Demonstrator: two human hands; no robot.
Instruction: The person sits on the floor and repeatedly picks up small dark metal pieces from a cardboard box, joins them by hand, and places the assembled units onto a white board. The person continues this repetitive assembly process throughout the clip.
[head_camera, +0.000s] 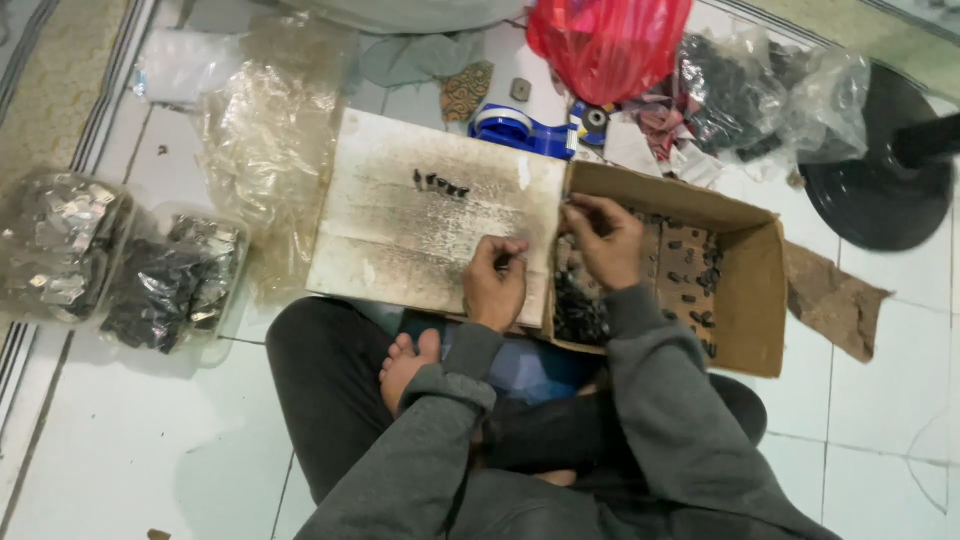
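Observation:
My left hand (495, 280) rests on the near edge of a worn white board (400, 220), fingers curled around something small that I cannot make out. My right hand (605, 240) reaches into a shallow cardboard box (755, 300) that holds several small black parts (690, 270), its fingertips pinched at the box's left wall. A short row of the same small black parts (440, 184) lies on the board's far side. A dark heap of parts (578, 310) fills the box's near left corner.
Clear bags of metal pieces (60, 245) and dark pieces (175, 280) lie at left. A red plastic bag (605, 40), a blue tape dispenser (520, 130) and more bags (760, 90) sit behind. A black round stand base (880, 190) is at right. My crossed legs and bare foot (410, 365) are below.

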